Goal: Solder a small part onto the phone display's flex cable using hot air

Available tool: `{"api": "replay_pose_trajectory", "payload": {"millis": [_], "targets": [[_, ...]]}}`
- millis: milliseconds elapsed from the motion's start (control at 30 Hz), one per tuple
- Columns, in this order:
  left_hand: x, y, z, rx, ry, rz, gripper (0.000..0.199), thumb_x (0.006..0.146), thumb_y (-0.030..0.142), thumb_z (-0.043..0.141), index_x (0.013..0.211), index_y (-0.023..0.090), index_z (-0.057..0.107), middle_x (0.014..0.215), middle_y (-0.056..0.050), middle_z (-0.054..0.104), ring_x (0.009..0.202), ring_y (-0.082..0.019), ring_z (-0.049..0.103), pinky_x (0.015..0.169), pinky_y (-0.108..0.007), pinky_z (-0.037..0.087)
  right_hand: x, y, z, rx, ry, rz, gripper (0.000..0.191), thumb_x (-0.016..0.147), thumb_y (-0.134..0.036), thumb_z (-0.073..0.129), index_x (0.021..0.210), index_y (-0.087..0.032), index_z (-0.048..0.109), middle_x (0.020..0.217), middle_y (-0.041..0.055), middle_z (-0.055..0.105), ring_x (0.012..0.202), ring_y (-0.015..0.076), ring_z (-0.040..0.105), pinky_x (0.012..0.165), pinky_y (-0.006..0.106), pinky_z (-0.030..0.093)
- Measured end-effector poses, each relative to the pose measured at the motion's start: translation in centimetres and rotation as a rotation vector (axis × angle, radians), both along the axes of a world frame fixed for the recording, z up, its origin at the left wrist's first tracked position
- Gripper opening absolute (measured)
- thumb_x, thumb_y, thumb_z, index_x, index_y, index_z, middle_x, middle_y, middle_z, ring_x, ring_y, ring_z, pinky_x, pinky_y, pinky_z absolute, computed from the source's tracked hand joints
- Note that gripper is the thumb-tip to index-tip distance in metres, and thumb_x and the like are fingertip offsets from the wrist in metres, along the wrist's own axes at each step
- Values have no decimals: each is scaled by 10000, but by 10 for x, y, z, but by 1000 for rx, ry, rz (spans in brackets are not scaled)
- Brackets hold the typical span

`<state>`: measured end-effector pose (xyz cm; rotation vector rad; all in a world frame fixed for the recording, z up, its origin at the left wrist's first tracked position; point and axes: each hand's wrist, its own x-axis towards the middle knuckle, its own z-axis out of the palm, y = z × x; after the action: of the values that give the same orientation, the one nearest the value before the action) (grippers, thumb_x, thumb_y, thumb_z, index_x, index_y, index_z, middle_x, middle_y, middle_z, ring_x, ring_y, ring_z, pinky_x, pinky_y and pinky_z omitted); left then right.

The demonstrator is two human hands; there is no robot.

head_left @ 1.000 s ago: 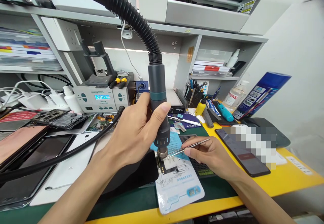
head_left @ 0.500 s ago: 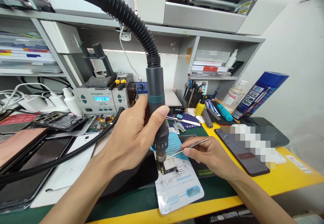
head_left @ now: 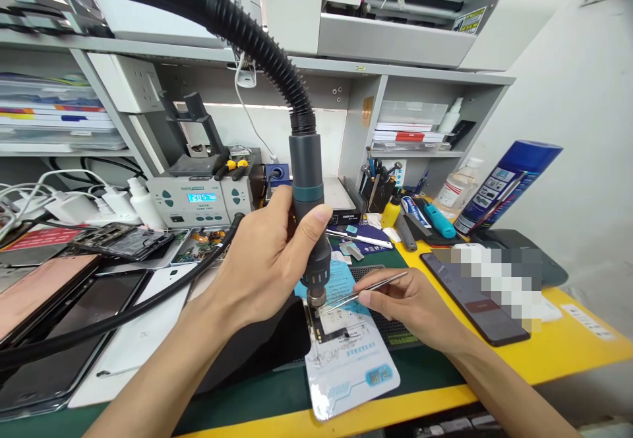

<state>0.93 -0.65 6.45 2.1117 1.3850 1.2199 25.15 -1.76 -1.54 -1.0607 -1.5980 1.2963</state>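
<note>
L hand (head_left: pixel 257 266) is wrapped round the hot-air handle (head_left: pixel 306 167), thumb along its near side, held upright over the upper part of the white-and-blue card (head_left: pixel 353 375), w/ the metal nozzle (head_left: pixel 316 296) pointing down at it. R hand (head_left: pixel 403 303), to the card's right, pinches thin metal tweezers (head_left: pixel 380 284) btwn thumb & fingers; tips run left over the card to just beside the nozzle, can't tell if they touch anything. Hands are apart, card btwn & below them. Small dark board (head_left: pixel 324 332) lies on the card, just below the nozzle, partly hidden. Ribbed black hose (head_left: pixel 264 45) rises from the handle & arcs off to upper L, well above the card. Glossy black panel (head_left: pixel 252 352) is just L of the card, white panel (head_left: pixel 131 342) farther L. Grey station (head_left: pixel 212 210) w/ lit blue display stands behind & L of the card; parts tray (head_left: pixel 198 245) sits in front of it. Dark phone (head_left: pixel 477 299) lies R of the card on the yellow part of the table (head_left: pixel 558 352), w/ blue can (head_left: pixel 509 187) leaning behind it, back & R of the card
</note>
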Motion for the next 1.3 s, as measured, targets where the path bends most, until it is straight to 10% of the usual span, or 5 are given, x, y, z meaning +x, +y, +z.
{"api": "replay_pose_trajectory", "payload": {"millis": [1300], "targets": [[-12,-7,6,29,32,62,410,1014,641,406,933,257,524,675,45,454,597,-160,419,529,-336,321,2,1,-2,-9,-20,13,187,852,-360,827,900,-179,831,825,42,718,683,145,537,576,255,395]]}}
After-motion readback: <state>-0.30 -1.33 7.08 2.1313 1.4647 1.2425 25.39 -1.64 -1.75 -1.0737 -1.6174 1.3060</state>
